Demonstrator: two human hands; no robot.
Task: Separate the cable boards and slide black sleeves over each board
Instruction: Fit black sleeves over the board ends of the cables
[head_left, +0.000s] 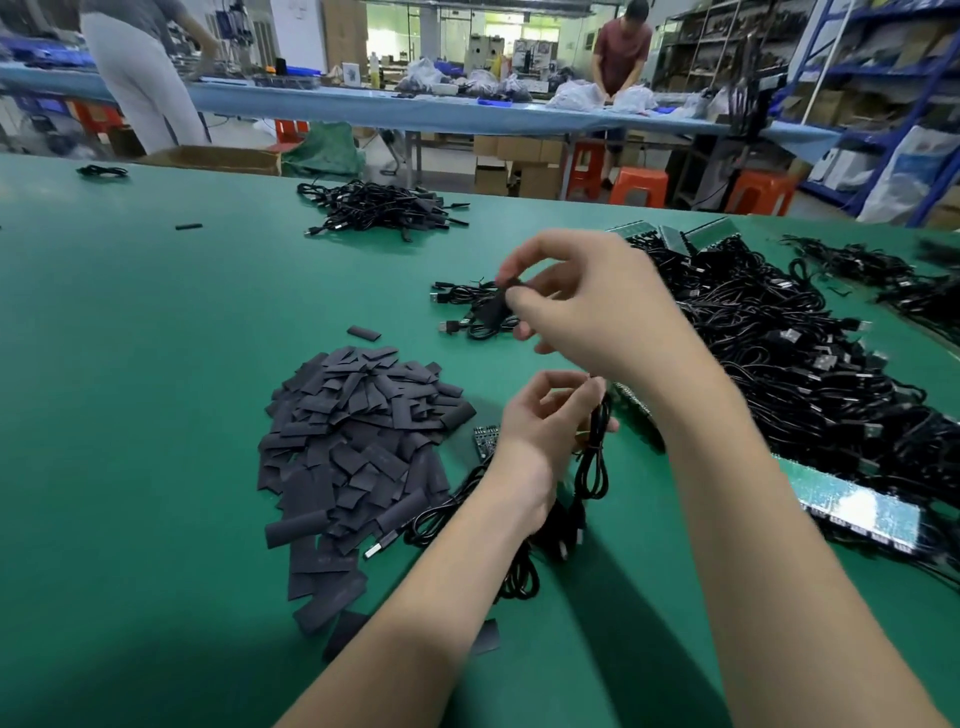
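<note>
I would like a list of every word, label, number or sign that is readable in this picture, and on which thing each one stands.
No text is readable in the head view.
Circuit board strip: markings washed out by glare, unreadable.
Small board by the left hand: print too small.
Cardboard boxes under the far bench: no legible print.
Black sleeve in the right hand: no print visible.

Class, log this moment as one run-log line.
left hand: holds thin black cable | right hand: pinches flat black sleeve | pile of flat black sleeves: on green table
</note>
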